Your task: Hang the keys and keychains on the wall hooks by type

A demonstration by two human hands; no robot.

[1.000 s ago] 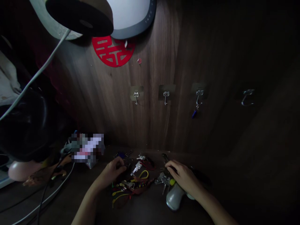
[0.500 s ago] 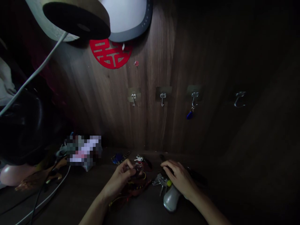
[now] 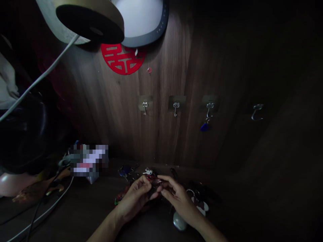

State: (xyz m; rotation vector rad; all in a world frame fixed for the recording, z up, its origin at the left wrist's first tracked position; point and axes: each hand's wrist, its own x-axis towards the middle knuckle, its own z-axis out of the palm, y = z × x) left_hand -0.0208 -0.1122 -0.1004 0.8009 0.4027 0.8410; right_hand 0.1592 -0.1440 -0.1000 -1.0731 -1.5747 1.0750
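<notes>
In dim light my left hand [image 3: 135, 198] and my right hand [image 3: 179, 198] meet low in the centre, fingertips almost together. Both pinch a small key ring [image 3: 158, 182], mostly covered by the fingers. Reddish cords [image 3: 122, 194] with a green end show beside my left hand. Behind the hands lie silver keys [image 3: 147, 171] and a bunch with a blue fob [image 3: 124, 170]. A rounded grey object [image 3: 179, 222] sits under my right wrist, and a white-and-brown charm [image 3: 202, 205] lies to its right.
Several metal hooks run along the wooden panel; a blue tag [image 3: 204, 127] hangs from the third hook [image 3: 210, 109]. A red cut-out [image 3: 123, 62] and a rounded lamp-like object [image 3: 91, 23] are above. Cables [image 3: 50, 213] and a dark bag [image 3: 22, 134] occupy the left.
My right hand has left the keys and grey object and moved left to meet my left hand at the key ring. The white-and-brown charm has come into sight.
</notes>
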